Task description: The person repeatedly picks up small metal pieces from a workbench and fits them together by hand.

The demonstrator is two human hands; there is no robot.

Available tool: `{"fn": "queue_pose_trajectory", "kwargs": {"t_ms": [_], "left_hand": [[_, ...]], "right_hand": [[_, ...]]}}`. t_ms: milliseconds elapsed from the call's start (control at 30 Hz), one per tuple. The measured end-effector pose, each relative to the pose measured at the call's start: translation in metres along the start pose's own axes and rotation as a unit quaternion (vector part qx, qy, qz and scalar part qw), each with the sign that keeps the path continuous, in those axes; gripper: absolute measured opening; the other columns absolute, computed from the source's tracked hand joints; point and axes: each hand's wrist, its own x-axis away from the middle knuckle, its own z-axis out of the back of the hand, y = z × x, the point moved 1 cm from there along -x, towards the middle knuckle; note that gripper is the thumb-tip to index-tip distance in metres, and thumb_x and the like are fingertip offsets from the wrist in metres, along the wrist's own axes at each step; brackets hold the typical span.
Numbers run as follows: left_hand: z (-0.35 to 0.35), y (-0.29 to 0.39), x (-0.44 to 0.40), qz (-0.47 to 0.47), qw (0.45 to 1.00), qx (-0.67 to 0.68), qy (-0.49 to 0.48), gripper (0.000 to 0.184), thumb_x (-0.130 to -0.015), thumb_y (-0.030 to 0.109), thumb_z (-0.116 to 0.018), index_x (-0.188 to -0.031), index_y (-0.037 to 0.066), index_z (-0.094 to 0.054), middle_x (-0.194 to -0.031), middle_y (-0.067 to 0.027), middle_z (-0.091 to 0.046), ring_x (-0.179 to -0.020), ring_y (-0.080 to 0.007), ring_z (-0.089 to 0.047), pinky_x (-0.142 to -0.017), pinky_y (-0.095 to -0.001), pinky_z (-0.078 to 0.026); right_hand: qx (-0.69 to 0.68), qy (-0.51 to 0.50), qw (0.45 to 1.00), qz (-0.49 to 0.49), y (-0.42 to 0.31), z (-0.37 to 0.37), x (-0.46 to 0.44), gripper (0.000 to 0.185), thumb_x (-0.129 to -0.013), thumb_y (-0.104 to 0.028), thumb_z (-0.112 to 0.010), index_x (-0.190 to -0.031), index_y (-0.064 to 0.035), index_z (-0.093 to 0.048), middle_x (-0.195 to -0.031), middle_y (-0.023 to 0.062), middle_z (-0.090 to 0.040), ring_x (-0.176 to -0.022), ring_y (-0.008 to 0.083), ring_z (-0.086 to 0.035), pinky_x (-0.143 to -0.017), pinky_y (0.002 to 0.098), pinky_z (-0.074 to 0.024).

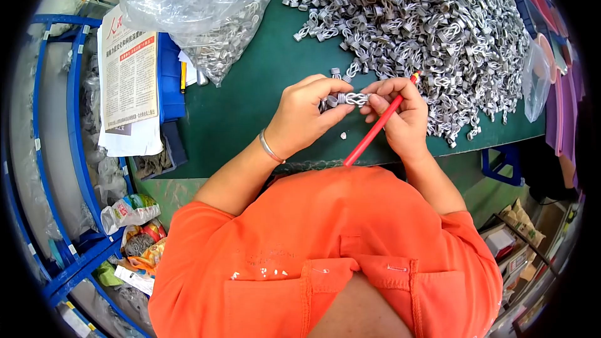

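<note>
My left hand pinches a small silver-grey metal piece with a ribbed end and twisted loops between thumb and fingers. At the other end of that piece, the fingertips of my right hand touch it. A red pen-like stick is also tucked in my right hand, slanting from the upper right down toward my shirt. Just beyond my hands lies a big heap of similar metal pieces, with a few loose ones at its near edge.
A clear plastic bag of metal pieces stands at the back left of the green table. Left of it, a newspaper lies by a blue bin. Blue shelving runs along the left. A small white bit lies near my hands.
</note>
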Motion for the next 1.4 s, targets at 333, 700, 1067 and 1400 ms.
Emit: {"fn": "queue_pose_trajectory", "kwargs": {"t_ms": [333, 700, 1067, 1400], "left_hand": [[0.003, 0.004, 0.008, 0.013, 0.995, 0.103, 0.004, 0.022, -0.066, 0.0, -0.071, -0.087, 0.002, -0.063, -0.075, -0.0032, -0.059, -0.065, -0.0073, -0.053, -0.057, -0.0197, -0.042], [-0.003, -0.002, 0.018, 0.232, 0.914, 0.334, -0.001, 0.019, -0.078, 0.004, -0.064, -0.096, -0.001, -0.061, -0.077, -0.0034, -0.059, -0.052, -0.0058, -0.052, -0.04, -0.0171, -0.037], [-0.014, -0.005, 0.015, 0.397, 0.636, 0.662, -0.02, 0.024, -0.083, 0.013, -0.057, -0.102, -0.001, -0.054, -0.082, -0.0092, -0.06, -0.057, -0.0177, -0.059, -0.045, -0.0253, -0.049], [0.002, -0.04, -0.032, 0.056, 0.983, -0.168, -0.053, 0.027, -0.067, 0.015, -0.068, -0.09, 0.003, -0.063, -0.072, -0.013, -0.058, -0.068, -0.027, -0.058, -0.065, -0.0342, -0.046]], "right_hand": [[-0.047, -0.06, 0.996, 0.041, 0.01, 0.007, 0.0, 0.015, -0.079, 0.008, -0.054, -0.085, -0.0026, -0.044, -0.092, 0.0127, -0.056, -0.082, 0.0161, -0.058, -0.072, 0.0249, -0.049], [0.037, -0.022, 0.975, 0.216, 0.0, -0.005, 0.005, 0.041, -0.066, 0.013, -0.066, -0.091, -0.0051, -0.038, -0.095, 0.0148, -0.053, -0.081, 0.0161, -0.055, -0.072, 0.0269, -0.0467], [0.212, -0.127, 0.909, 0.336, -0.017, -0.011, -0.001, 0.033, -0.068, 0.004, -0.069, -0.087, -0.0027, -0.044, -0.088, 0.0175, -0.06, -0.078, 0.0217, -0.057, -0.066, 0.0292, -0.0465], [0.095, 0.026, 0.981, 0.164, -0.009, 0.002, 0.003, 0.015, -0.081, 0.005, -0.057, -0.086, -0.0012, -0.043, -0.085, 0.0141, -0.059, -0.076, 0.0148, -0.056, -0.068, 0.0247, -0.0453]]}}
